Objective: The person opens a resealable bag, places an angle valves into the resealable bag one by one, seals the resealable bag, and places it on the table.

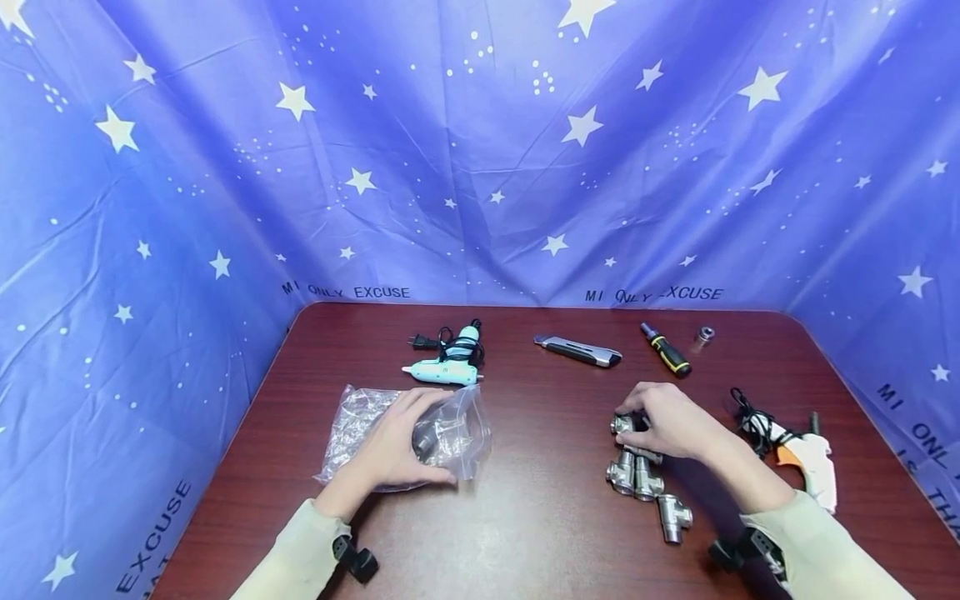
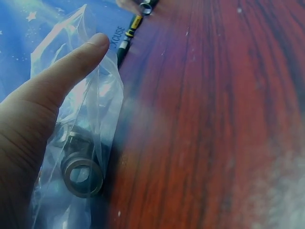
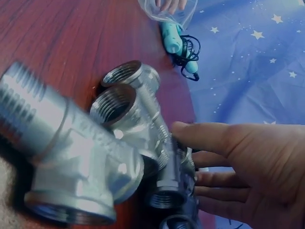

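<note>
A clear plastic bag (image 1: 347, 433) lies at the left of the table, its right end raised. My left hand (image 1: 397, 442) rests on it with thumb and fingers spread wide apart. Through the plastic in the left wrist view shows a metal pipe tee (image 2: 82, 174), below the straight thumb (image 2: 71, 71). On the right, my right hand (image 1: 667, 421) pinches a silver pipe tee (image 1: 621, 424) between thumb and fingers. Several more tees lie just in front of it, among them a threaded one (image 1: 673, 518) nearest me. The fingers partly hide the pinched tee.
Behind the bag lies a light-blue glue gun (image 1: 446, 368) with a coiled cord. Along the back are a utility knife (image 1: 577, 350), a screwdriver (image 1: 666, 350) and a small metal socket (image 1: 704, 337). A white-and-orange glue gun (image 1: 813, 462) lies beside my right forearm.
</note>
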`<state>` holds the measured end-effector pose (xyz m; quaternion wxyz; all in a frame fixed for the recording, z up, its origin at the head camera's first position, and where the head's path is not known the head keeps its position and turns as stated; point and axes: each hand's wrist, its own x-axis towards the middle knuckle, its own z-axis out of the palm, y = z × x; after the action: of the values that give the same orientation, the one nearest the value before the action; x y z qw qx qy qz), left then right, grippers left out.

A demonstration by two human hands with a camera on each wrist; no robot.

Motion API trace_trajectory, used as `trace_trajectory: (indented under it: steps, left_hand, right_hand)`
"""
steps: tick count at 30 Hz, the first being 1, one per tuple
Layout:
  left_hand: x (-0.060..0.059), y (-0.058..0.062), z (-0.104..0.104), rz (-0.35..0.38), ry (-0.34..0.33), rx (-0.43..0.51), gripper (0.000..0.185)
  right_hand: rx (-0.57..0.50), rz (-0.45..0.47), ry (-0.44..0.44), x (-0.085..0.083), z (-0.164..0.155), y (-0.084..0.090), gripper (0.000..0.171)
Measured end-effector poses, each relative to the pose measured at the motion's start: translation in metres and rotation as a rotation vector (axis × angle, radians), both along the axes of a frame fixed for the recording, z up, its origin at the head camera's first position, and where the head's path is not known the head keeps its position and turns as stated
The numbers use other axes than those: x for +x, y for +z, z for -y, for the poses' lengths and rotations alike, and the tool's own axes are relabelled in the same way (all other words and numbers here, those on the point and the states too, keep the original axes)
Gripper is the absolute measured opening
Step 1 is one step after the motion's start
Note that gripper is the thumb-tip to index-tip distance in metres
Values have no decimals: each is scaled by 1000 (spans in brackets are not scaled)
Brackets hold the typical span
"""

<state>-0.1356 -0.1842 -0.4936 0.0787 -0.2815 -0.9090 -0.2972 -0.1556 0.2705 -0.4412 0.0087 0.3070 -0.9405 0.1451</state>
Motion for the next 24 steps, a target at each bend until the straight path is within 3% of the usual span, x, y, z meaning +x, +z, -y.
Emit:
trace_trajectory:
  steps: [10,17,24]
  left_hand:
    - [0,0,2,10,6,-3,119]
    - [1,1,1,2,-4,7,120]
    - [1,4,4,13,7,-2,117]
  right_hand:
    - [-1,-33,-37,-8,6,-7,26]
    - [-130,1,-80,-7,19,-6,21]
    - [-238,29,-152,0,35,12,17]
